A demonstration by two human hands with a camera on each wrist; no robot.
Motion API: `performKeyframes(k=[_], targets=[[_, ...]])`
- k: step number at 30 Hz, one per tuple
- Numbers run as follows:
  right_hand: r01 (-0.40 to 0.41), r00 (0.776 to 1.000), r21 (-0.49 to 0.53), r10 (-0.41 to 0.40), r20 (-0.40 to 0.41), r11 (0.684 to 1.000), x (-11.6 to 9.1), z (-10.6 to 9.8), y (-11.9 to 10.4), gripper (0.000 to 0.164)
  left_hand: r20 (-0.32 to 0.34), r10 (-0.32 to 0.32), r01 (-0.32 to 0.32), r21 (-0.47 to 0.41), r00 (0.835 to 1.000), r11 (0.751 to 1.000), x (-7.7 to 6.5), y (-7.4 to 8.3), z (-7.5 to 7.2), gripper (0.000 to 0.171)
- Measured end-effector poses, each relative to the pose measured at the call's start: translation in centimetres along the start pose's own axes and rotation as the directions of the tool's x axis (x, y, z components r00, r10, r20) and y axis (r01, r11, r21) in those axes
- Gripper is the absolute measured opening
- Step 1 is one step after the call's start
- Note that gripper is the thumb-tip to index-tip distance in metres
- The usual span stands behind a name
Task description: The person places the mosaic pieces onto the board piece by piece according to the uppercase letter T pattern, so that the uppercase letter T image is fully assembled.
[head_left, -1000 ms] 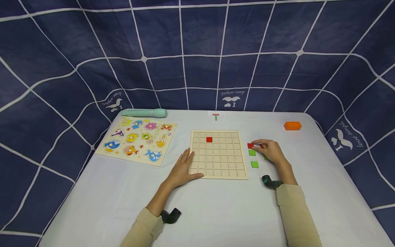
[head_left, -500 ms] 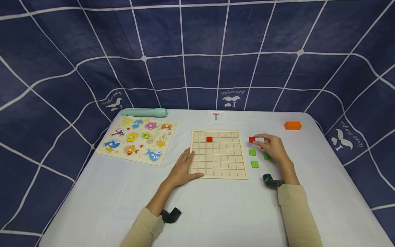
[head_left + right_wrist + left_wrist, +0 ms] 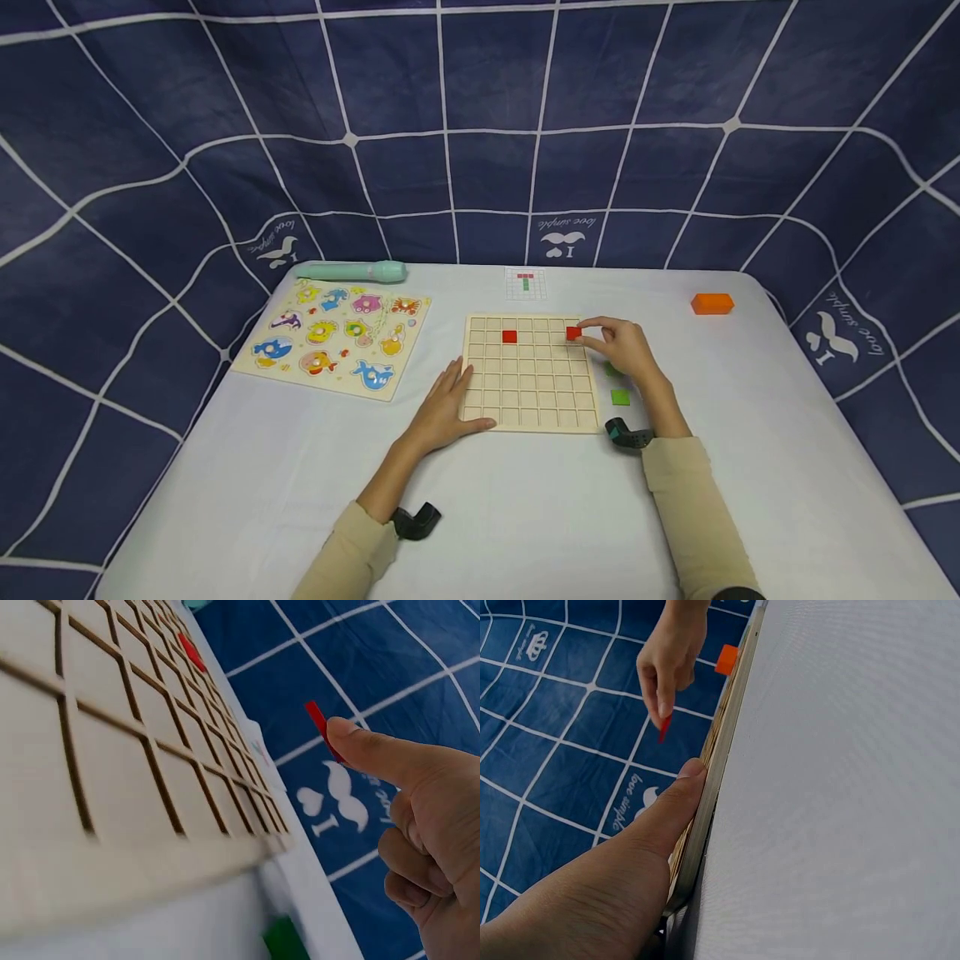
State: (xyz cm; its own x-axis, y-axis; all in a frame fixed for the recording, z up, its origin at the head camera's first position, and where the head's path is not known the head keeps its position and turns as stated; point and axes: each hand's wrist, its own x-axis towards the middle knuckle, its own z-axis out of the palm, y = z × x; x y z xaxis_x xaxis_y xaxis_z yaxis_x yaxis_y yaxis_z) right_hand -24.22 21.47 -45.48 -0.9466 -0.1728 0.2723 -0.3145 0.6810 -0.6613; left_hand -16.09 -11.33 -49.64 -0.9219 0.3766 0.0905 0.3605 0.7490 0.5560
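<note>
A pale wooden grid board (image 3: 529,379) lies in the middle of the table. One red square tile (image 3: 510,337) sits in a cell of its second row from the back, left of centre. Over the board's back right corner, my right hand (image 3: 628,348) pinches another red tile (image 3: 573,333) between thumb and fingers; in the right wrist view this red tile (image 3: 322,729) stands on edge, above the surface. My left hand (image 3: 437,423) rests along the board's left edge, thumb at the front edge. Right of the board lie a green tile (image 3: 620,397) and another, partly covered by my right hand.
Behind the board is a small pattern card (image 3: 525,284) with a red and green T. A wooden sea-animal puzzle (image 3: 337,333) lies at the left, a mint-green tube-shaped thing (image 3: 352,272) behind it. An orange block (image 3: 712,304) stands at the back right.
My right hand has lifted a red tile from beside the green ones and carried it left to above the board's back right corner. The left hand has stayed in place.
</note>
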Motion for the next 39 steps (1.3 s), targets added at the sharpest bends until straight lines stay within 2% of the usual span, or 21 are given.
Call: performKeyframes(k=[7, 16, 23, 39], targets=[[0.041, 0.999, 0.019, -0.041, 0.018, 0.999, 1.3, 3.4, -1.2, 0.035, 0.002, -0.009, 0.009, 0.01, 1.0, 1.0, 0.0, -0.2, 0.1, 0.106], [-0.012, 0.999, -0.009, 0.012, 0.031, 1.0, 2.3, 6.2, -2.4, 0.035, 0.006, -0.01, 0.01, 0.006, 1.0, 1.0, 0.0, -0.2, 0.2, 0.106], [-0.005, 1.0, -0.047, 0.006, 0.018, 0.999, 2.7, 7.1, -2.4, 0.034, 0.009, -0.015, 0.015, 0.009, 1.0, 1.0, 0.1, -0.2, 0.3, 0.105], [-0.004, 0.998, -0.103, 0.011, 0.066, 0.995, 3.1, 8.1, -2.0, 0.031, 0.003, -0.015, 0.015, 0.01, 1.0, 1.0, 0.0, -0.1, 0.2, 0.104]])
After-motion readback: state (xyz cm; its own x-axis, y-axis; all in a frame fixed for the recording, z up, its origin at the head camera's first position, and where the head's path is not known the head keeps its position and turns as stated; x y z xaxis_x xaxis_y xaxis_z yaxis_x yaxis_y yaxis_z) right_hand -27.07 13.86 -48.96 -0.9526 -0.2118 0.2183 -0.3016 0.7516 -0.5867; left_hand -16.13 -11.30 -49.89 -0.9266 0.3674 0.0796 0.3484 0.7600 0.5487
